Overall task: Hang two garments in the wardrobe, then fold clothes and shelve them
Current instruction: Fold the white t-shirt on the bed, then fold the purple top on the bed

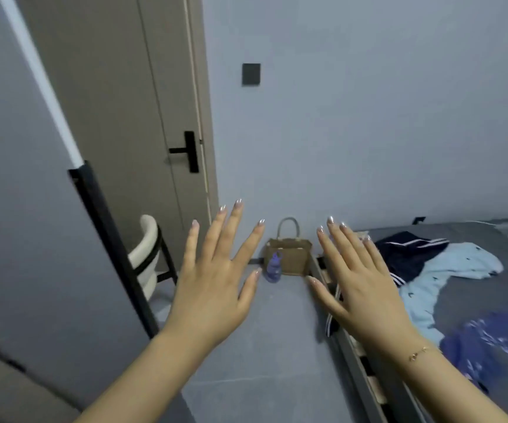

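Both my hands are up in front of me with nothing in them: my left hand (216, 279) has its fingers (230, 227) spread straight, and my right hand (365, 285) is flat and straight-fingered too, a thin bracelet (420, 352) at its wrist.

What matters for the next move is that the clothes all lie to my right, on the bed (466, 239), while my hands hover over the bare floor (277, 346) beside it. My right hand is plainly the nearer one; its outer edge shows just beside the heap, though it hangs in the air and touches nothing. My left hand would have to cross over the bed frame (365, 370) to reach.

The heap is loose and unfolded. A dark navy garment with white stripes (411, 248) lies at the far end, part of it spilling over the bed's edge towards the floor. A pale blue garment with small dark marks (448, 270) sprawls through the middle, its long axis running roughly from the far right towards me. A purple patterned piece (487, 334) lies nearest me.

I judge nothing is hung yet, so I would reach rightward first. The tall grey panel (33, 209) at my left may be the wardrobe, but I cannot tell.
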